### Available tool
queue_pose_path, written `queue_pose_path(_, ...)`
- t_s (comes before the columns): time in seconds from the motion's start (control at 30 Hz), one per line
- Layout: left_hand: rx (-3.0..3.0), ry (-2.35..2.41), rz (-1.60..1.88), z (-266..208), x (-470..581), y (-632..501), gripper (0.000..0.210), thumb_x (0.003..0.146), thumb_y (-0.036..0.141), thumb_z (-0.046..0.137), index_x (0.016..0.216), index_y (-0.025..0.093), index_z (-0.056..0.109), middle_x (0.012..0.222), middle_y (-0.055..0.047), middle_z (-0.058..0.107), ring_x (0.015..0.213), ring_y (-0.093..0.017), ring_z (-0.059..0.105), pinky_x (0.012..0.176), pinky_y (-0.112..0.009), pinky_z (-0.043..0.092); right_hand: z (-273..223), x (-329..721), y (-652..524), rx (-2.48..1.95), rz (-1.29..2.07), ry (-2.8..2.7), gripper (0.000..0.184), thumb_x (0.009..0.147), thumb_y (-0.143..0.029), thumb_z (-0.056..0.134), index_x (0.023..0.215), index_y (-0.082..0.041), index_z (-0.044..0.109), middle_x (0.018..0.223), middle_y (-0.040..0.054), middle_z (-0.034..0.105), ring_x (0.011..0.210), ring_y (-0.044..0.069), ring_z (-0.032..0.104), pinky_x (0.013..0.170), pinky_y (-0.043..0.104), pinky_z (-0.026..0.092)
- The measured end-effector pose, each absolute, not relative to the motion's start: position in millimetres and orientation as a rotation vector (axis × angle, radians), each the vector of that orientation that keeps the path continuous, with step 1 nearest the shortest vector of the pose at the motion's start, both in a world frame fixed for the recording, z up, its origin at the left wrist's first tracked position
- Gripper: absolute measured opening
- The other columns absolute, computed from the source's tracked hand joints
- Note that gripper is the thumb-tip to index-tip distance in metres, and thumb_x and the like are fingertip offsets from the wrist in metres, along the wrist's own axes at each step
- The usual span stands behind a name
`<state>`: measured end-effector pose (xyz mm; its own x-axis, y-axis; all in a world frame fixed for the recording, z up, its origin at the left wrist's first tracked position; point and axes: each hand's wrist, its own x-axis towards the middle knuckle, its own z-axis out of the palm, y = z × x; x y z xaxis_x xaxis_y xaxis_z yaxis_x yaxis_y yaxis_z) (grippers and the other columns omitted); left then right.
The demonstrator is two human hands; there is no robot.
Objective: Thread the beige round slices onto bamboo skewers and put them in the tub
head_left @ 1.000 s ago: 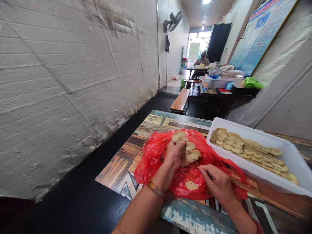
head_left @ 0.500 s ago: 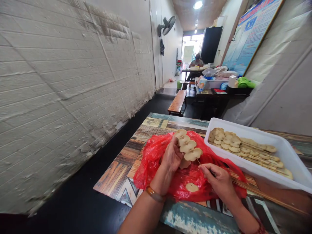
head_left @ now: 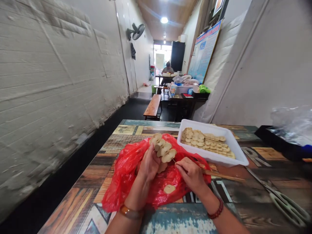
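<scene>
To the right of your right fingers [head_left: 182,165], the tabletop [head_left: 243,195] bears what seems a letter R [head_left: 256,156]; far beyond them, the wall sign [head_left: 204,52] is unreadable.

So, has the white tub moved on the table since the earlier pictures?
No. The tub still has its far left corner by the far edge of the table; it looks further left only because the view turned.

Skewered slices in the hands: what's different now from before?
The left hand moved its thumb left, uncovering more skewered slices. The view swung right, bringing scissors into sight. The right hand still pinches the stick; one loose slice stays on the red plastic bag.
</scene>
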<state>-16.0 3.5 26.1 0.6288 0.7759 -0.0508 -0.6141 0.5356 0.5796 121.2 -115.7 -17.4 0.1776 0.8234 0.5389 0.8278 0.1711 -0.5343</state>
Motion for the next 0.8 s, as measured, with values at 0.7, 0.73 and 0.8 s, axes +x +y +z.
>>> queue_pose_path(0.7, 0.668, 0.341, 0.795, 23, -23, 8, 0.041, 0.086, 0.046, 0.049, 0.109, 0.013, 0.059, 0.108, -0.015, 0.067, 0.084, -0.019, 0.067, 0.076, -0.030, 0.050, 51, 300, -142, -2.408, -0.458, -1.502, 0.025, 0.090, -0.028, 0.049, 0.081, -0.020, 0.072, 0.082, 0.0061, 0.065, 0.078, 0.019, 0.060, 0.068, 0.028, 0.044)
queue_pose_path(0.73, 0.665, 0.346, 0.796, 22, -23, 9, 0.040, 0.086, 0.045, 0.048, 0.108, 0.013, 0.059, 0.107, -0.015, 0.068, 0.083, -0.019, 0.067, 0.076, -0.030, 0.050, 49, 304, -136, -2.458, -0.456, -1.491, 0.025, 0.090, -0.027, 0.051, 0.080, -0.019, 0.072, 0.082, 0.0061, 0.065, 0.078, 0.018, 0.061, 0.067, 0.028, 0.044)
queue_pose_path(0.8, 0.665, 0.354, 0.794, 21, -23, 10, 0.041, 0.086, 0.046, 0.048, 0.108, 0.013, 0.059, 0.106, -0.015, 0.068, 0.082, -0.019, 0.067, 0.076, -0.030, 0.050, 45, 309, -123, -2.541, -0.458, -1.457, 0.021, 0.090, -0.028, 0.054, 0.084, -0.017, 0.070, 0.087, 0.0063, 0.065, 0.080, 0.017, 0.061, 0.069, 0.027, 0.047)
